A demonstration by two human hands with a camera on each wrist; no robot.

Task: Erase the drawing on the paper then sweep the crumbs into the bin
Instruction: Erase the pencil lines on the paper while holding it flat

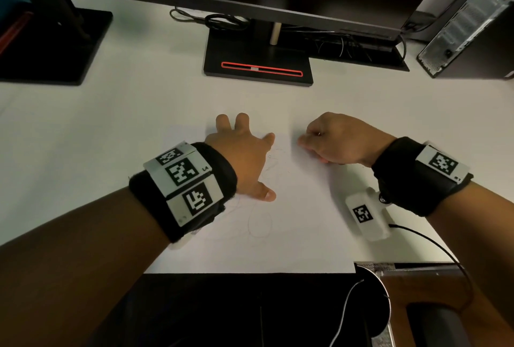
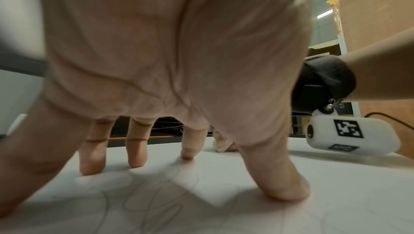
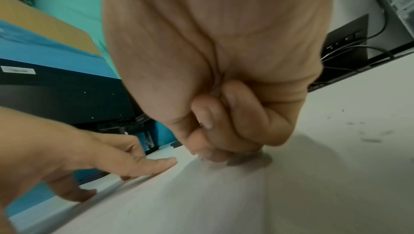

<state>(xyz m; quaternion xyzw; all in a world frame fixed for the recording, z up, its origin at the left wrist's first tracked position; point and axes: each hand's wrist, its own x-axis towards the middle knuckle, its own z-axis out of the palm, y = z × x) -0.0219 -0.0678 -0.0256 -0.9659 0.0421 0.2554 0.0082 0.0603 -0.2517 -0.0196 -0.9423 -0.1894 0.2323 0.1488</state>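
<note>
A white paper [image 1: 300, 229] lies on the desk with a faint pencil drawing [image 1: 260, 221] of loops. My left hand [image 1: 242, 151] rests flat on the paper with fingers spread, and its fingertips [image 2: 134, 159] press down beside the pencil lines [image 2: 145, 211]. At the paper's far right part my right hand [image 1: 328, 140] is curled, its fingers [image 3: 215, 131] pinching a small pale eraser [image 2: 221, 146] against the sheet. The eraser is mostly hidden and blurred. Dark crumbs [image 3: 369, 138] lie right of that hand. A round dark bin [image 1: 385, 291] stands below the desk's front edge at the right.
A monitor stand [image 1: 258, 65] sits on the desk behind the paper, and a second stand [image 1: 55, 46] at the far left. A computer case [image 1: 472, 26] is at the far right, with cables [image 1: 217, 22] behind. A cable [image 1: 434, 243] trails from my right wrist camera.
</note>
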